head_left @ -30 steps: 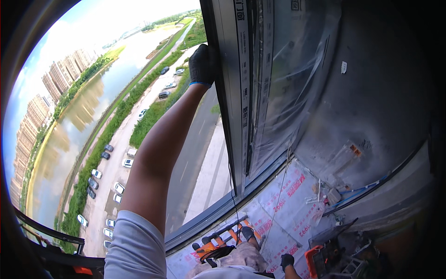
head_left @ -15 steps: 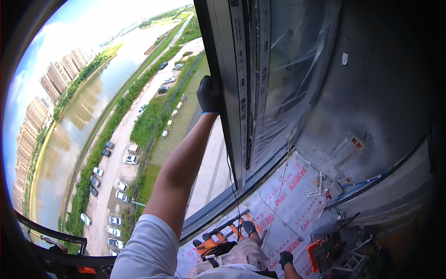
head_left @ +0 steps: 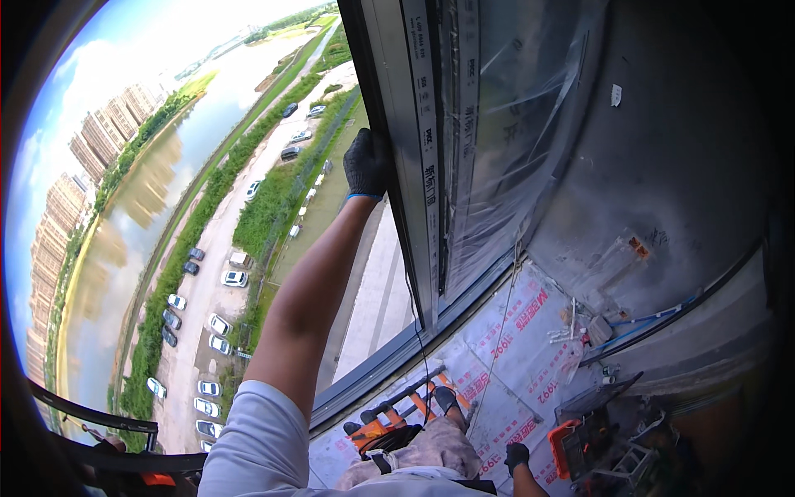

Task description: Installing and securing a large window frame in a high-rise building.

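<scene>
1. Fingers of the black-gloved left hand (head_left: 366,166) touch the grey metal window frame (head_left: 411,166), twelve o'clock; tips hidden, grip unclear.
2. Bare forearm (head_left: 327,265) stretches toward one o'clock.
3. Black-gloved right hand (head_left: 517,455), five o'clock: cannot tell its grasp.

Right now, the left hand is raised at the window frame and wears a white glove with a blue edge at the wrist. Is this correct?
Not fully: the glove is black, not white, as the head view shows. The left hand is raised at the window frame, and the glove's wrist edge is blue.
</scene>
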Demonstrator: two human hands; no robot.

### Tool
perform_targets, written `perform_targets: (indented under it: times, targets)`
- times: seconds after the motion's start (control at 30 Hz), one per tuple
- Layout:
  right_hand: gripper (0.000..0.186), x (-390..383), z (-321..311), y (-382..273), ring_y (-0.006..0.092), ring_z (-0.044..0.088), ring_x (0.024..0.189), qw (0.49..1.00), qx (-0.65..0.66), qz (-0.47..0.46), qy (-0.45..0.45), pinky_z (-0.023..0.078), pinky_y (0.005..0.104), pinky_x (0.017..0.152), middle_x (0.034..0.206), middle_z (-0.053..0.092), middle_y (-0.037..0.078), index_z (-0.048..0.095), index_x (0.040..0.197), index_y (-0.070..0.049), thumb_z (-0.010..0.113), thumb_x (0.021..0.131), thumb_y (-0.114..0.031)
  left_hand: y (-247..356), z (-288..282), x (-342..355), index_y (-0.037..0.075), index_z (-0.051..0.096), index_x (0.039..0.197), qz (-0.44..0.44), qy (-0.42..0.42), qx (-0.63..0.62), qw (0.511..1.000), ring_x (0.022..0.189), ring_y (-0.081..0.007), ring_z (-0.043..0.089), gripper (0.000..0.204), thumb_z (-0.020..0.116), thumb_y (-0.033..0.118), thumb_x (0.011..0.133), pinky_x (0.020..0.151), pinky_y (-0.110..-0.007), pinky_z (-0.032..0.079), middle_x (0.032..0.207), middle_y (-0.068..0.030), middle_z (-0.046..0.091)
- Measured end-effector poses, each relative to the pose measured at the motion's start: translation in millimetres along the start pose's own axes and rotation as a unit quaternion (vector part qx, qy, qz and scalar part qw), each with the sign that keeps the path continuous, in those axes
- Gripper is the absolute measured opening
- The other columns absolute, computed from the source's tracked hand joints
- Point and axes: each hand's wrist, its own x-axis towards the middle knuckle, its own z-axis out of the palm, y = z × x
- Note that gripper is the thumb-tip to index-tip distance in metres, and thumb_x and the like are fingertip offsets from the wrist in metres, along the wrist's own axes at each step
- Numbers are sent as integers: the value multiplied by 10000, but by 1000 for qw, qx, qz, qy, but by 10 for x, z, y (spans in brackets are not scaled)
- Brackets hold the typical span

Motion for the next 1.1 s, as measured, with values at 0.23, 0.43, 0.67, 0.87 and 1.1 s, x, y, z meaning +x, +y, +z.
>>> perform_targets:
  times: [0.23,0.43,0.67,0.87,1.1]
  targets:
    - [405,47,34,-167,313,662,943,999,-12,-37,1,529,426,815,941,684,117,696,914,-114,919,602,-245,58,-114,38,25,571,778,3,-26,9,1000,763,-462,608,245,590,229,912,648,-511,456,750,-244,591]
    - [382,81,13,-150,307,667,922,999,-25,-32,4,536,423,801,934,686,111,704,931,-111,904,618,-201,98,-50,140,24,582,763,6,6,18,1000,746,-450,618,267,584,239,922,642,-507,461,734,-238,600]
    - [313,43,137,-9,287,683,877,999,31,4,5,552,408,777,911,692,116,717,922,-101,864,647,-126,145,-100,209,30,591,747,0,-14,39,999,735,-439,628,282,582,244,930,640,-495,474,721,-226,609]
    - [230,108,-67,-94,313,680,915,998,-27,-37,-41,544,439,811,968,701,137,718,948,-94,784,728,-100,126,-302,1,25,640,928,-17,-78,-26,996,776,-385,672,258,624,283,931,682,-460,507,808,-218,658]
    - [352,978,-1001,-690,362,672,1004,958,244,-13,151,519,409,923,1065,708,200,686,1095,-30,651,868,-297,-214,-1141,-3206,27,536,1308,-254,-314,106,909,1100,-387,632,578,650,435,915,909,-473,507,1245,-241,609]
